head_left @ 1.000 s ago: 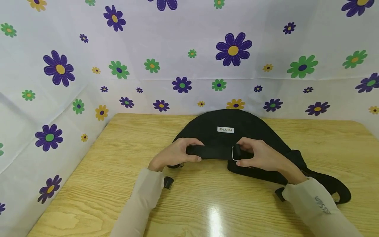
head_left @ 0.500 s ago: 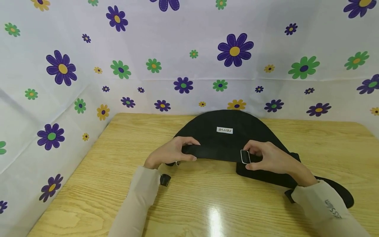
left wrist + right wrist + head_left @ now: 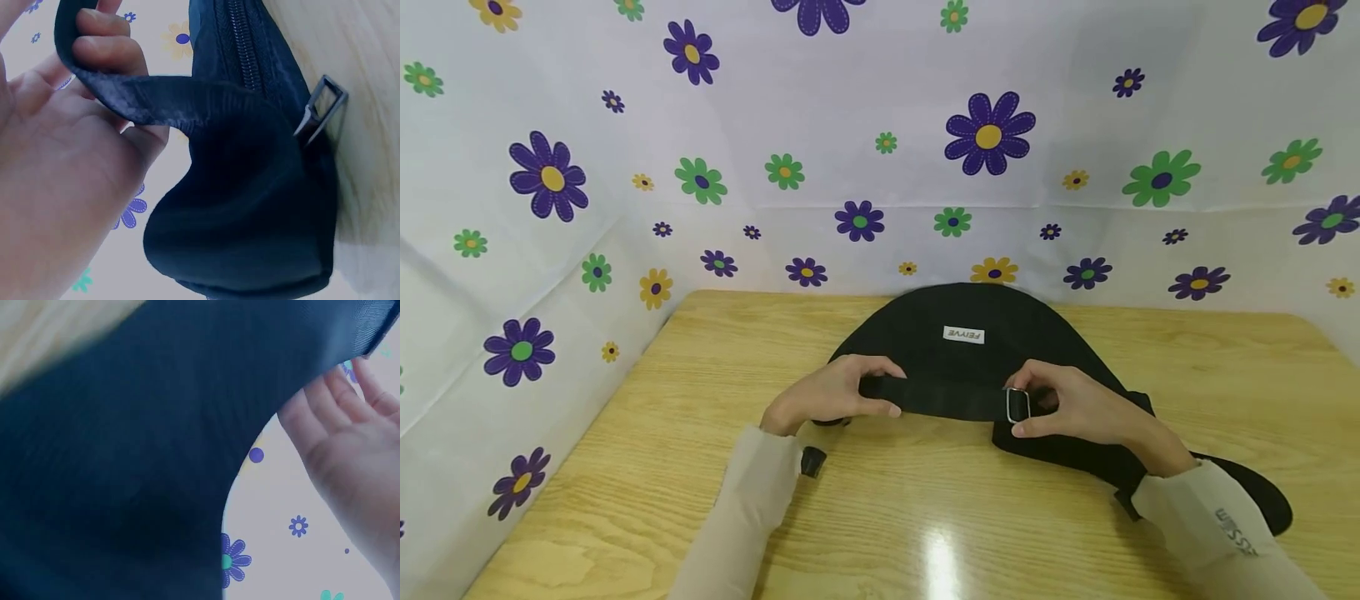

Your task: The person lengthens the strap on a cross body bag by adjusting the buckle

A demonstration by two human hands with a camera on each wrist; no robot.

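A black half-moon bag [image 3: 992, 350] with a white label [image 3: 964, 334] lies on the table in the head view. My left hand [image 3: 835, 390] grips its black strap [image 3: 947, 398] near the bag's left end. In the left wrist view, the strap [image 3: 156, 100] bends around the fingers of that hand, beside the bag's zipper [image 3: 242, 44]. My right hand [image 3: 1071, 404] pinches the strap at a metal slider buckle [image 3: 1017, 406]. The strap stretches fairly straight between both hands, in front of the bag. Wide black webbing [image 3: 144, 437] hides part of the right fingertips in the right wrist view.
Loose strap [image 3: 1262, 492] trails to the right beneath the right forearm. A small black end piece [image 3: 812, 461] lies by the left sleeve. Behind the wooden table [image 3: 625, 467] hangs a white cloth [image 3: 820, 108] with a flower print.
My right hand has shifted slightly right with the slider buckle, and my left hand slightly left. The stretch of strap between them is longer, and the buckle face has turned more toward the head camera.
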